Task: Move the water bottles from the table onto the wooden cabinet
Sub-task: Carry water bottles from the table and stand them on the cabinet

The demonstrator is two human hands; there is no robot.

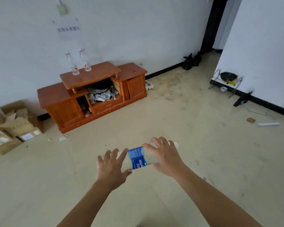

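I hold a clear water bottle with a blue label [137, 157] sideways in front of me, above the floor. My left hand [111, 168] grips one end and my right hand [165, 157] grips the other end. The wooden cabinet [69, 110] stands against the far wall, up and to the left of my hands. Two clear bottles with red-and-white labels stand upright on its raised top shelf: one on the left [73, 66], one just right of it [86, 62]. No table is in view.
Open cardboard boxes [15, 126] sit on the floor left of the cabinet. The cabinet's middle drawer hangs open, full of clutter [102, 95]. Black bags [191, 61] lie by a dark doorway. A metal rack [226, 82] stands at the right wall. Beige tiled floor lies between.
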